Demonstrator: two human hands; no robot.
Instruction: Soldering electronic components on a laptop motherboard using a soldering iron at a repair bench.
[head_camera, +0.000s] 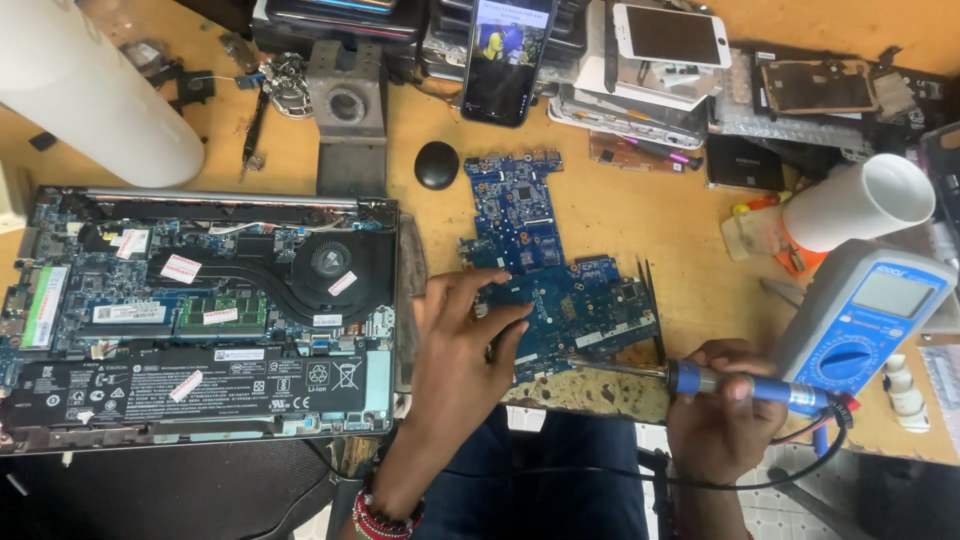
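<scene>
A blue circuit board (545, 265) lies on the wooden bench in front of me. My left hand (462, 345) rests flat on its lower left part, fingers spread and pressing it down. My right hand (722, 405) grips the blue handle of a soldering iron (700, 380). The iron's metal tip points left and reaches the board's lower edge beside my left fingers. A black cable runs from the iron's handle down across my lap.
An opened laptop (200, 310) with fan and battery exposed lies at the left. A blue multimeter (865, 320) stands at the right under a white tube (860, 205). A propped phone (505, 55), a black round cap (437, 165) and phone parts crowd the back.
</scene>
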